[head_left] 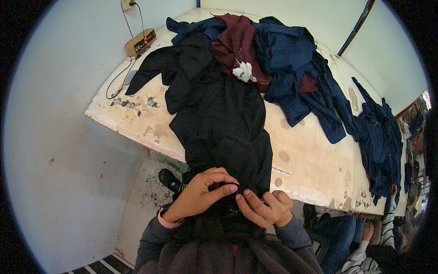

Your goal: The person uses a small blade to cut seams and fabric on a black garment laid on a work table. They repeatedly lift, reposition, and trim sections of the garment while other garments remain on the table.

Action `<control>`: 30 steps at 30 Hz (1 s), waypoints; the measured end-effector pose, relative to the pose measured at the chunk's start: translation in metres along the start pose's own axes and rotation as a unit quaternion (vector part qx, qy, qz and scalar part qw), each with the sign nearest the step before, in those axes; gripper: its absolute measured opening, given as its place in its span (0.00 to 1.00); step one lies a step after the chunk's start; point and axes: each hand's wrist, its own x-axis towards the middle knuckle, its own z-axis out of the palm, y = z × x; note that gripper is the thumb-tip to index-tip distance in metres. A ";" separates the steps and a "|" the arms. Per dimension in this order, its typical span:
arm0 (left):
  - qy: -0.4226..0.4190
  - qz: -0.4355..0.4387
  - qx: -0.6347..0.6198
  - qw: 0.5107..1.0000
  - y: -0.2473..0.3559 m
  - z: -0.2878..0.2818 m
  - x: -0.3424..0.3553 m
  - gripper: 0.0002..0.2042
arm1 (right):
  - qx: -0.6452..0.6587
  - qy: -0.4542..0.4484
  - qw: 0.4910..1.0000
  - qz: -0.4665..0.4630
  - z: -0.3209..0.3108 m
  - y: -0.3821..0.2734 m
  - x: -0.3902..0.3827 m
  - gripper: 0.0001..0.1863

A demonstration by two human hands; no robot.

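At the near edge of the counter, the left hand and right hand pinch black cloth between their fingers; maroon fabric lies at its far side.

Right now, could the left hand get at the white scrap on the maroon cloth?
Probably not as things stand: the left hand is pinching the black cloth, and the white scrap lies far up the table, past most of that cloth. Nothing covers the scrap, though.
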 end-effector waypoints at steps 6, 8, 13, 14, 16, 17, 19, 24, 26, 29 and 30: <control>-0.027 -0.086 -0.130 0.987 0.000 -0.003 0.002 0.08 | 0.008 0.001 0.999 0.032 -0.002 0.002 0.000 0.14; -0.026 -0.083 -0.098 0.991 0.000 -0.004 0.001 0.08 | 0.020 -0.005 0.999 0.032 -0.002 0.003 0.004 0.11; 0.008 0.131 0.188 0.973 0.002 -0.007 0.002 0.10 | 0.105 0.016 0.993 0.054 0.002 0.003 -0.001 0.10; 0.020 0.158 0.219 0.963 0.000 -0.006 0.002 0.10 | 0.115 0.010 0.990 0.076 0.002 0.004 0.000 0.11; 0.044 0.209 0.282 0.935 -0.003 -0.004 -0.003 0.11 | 0.135 0.003 0.986 0.102 0.004 0.005 -0.001 0.12; 0.049 0.243 0.314 0.916 -0.006 -0.004 -0.006 0.10 | 0.145 0.001 0.984 0.106 0.006 0.006 -0.001 0.12; 0.057 0.312 0.373 0.872 -0.010 -0.007 -0.012 0.08 | 0.149 -0.003 0.982 0.113 0.006 0.005 -0.002 0.13; 0.059 0.409 0.488 0.769 0.001 -0.017 -0.017 0.09 | 0.160 0.007 0.976 0.144 0.009 -0.009 0.006 0.21; 0.066 0.428 0.513 0.741 0.004 -0.019 -0.019 0.09 | 0.208 0.012 0.964 0.167 0.012 -0.012 0.009 0.24; 0.067 0.445 0.532 0.717 0.004 -0.022 -0.018 0.09 | 0.269 0.015 0.936 0.228 0.016 -0.020 0.008 0.25; 0.066 0.447 0.541 0.709 0.003 -0.023 -0.020 0.10 | 0.291 0.017 0.923 0.251 0.019 -0.023 0.007 0.24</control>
